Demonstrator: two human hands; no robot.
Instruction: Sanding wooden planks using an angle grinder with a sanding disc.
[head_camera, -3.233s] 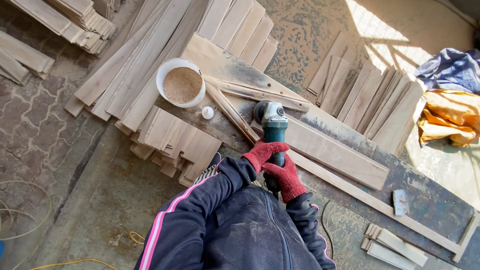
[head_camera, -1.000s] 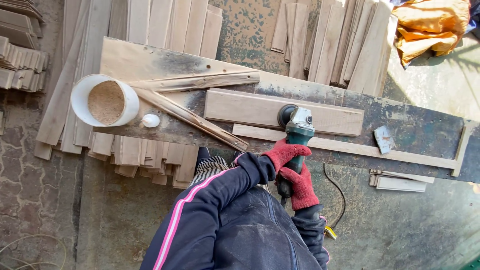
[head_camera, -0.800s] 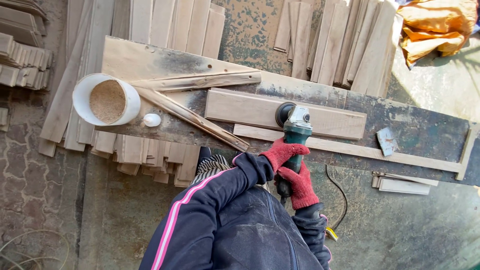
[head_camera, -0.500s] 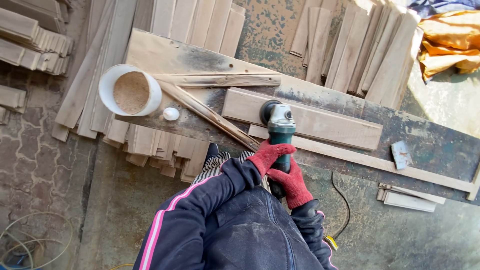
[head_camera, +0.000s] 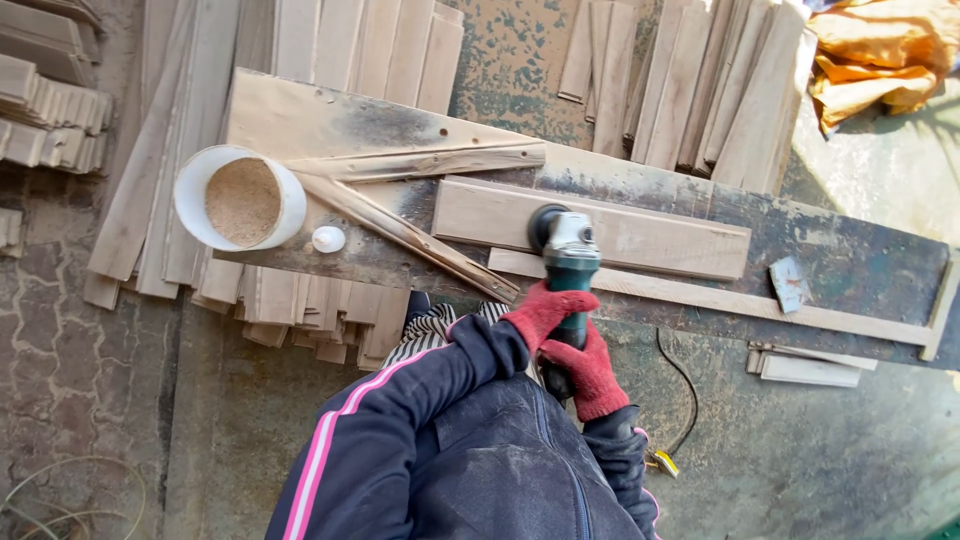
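On the counter (head_camera: 850, 262), the green grinder (head_camera: 570, 262) sits w/ its disc on a long wood board (head_camera: 640, 232). Left hand (head_camera: 545, 312) & right hand (head_camera: 593, 368), both in red gloves, are wrapped tight round the grinder's handle. White tub of sawdust (head_camera: 240, 198) stands well off to the left.
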